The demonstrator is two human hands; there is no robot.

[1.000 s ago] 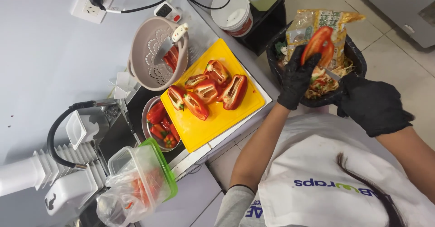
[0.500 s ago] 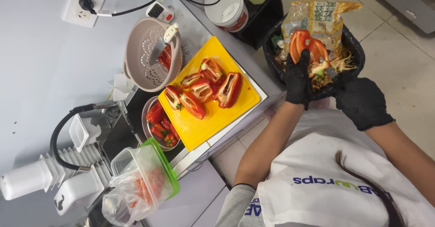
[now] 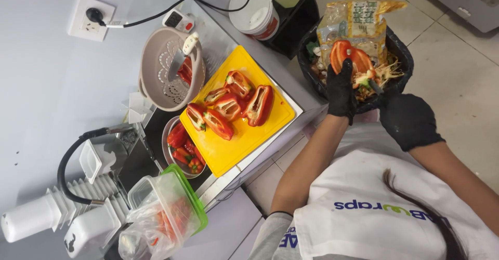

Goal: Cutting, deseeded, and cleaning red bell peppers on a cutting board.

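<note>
Holding a red pepper half (image 3: 347,56) over the waste bin (image 3: 399,47), my left hand (image 3: 340,86) stays clamped; seeds could spill outside, my right hand (image 3: 408,120) scraping closed.

My left hand (image 3: 340,88), in a black glove, is raised at the far side with the fingers (image 3: 332,73) pointing away from me and closed in a grip. Its bare forearm runs back towards me to a bent elbow in a grey sleeve. My right hand (image 3: 409,121), also gloved in black, sits just right of it and nearer. Its back is up, its fingers are curled under out of sight, and its forearm is bare.
</note>
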